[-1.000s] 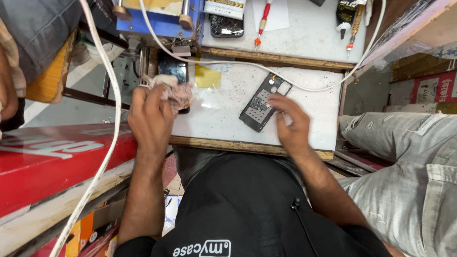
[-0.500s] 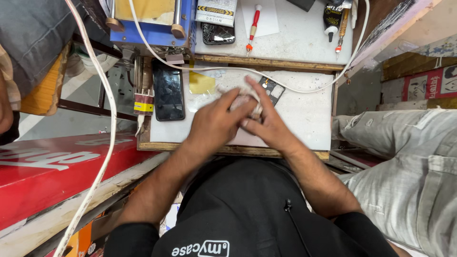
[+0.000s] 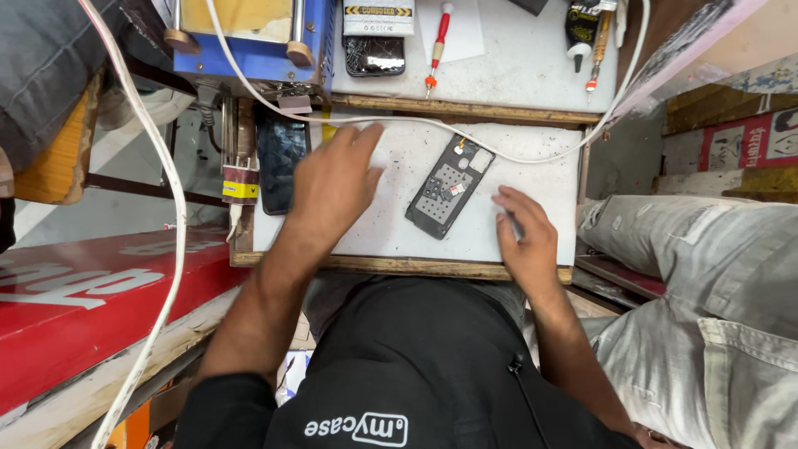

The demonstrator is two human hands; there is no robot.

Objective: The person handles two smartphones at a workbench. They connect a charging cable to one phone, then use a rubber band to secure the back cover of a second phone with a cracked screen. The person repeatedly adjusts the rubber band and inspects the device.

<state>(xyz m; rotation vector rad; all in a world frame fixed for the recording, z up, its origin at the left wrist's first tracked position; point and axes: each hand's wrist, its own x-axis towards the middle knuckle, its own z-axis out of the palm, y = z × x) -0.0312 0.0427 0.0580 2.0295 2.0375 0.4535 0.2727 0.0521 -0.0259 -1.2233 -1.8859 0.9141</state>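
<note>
An opened dark phone point(image 3: 449, 187) with its back off lies at a slant on the white work board point(image 3: 399, 233). My left hand point(image 3: 332, 187) lies flat on the board just left of the phone, fingers spread and holding nothing. My right hand point(image 3: 524, 241) rests near the board's front right corner, a little to the right of the phone. Its fingers are curled around a thin grey tool point(image 3: 513, 226), which is mostly hidden.
A black phone point(image 3: 278, 162) lies at the board's left edge under a blue machine point(image 3: 249, 41). A white cable point(image 3: 532, 154) crosses the board's far side. On the far shelf are a cracked phone point(image 3: 374, 54), a red screwdriver point(image 3: 436, 41) and a glue bottle point(image 3: 579, 25). Another person's grey trouser leg point(image 3: 706, 274) is at the right.
Both hands were pressed together over the phone half a second ago. They have drawn apart, left hand to the left, right hand to the front right, uncovering the phone.
</note>
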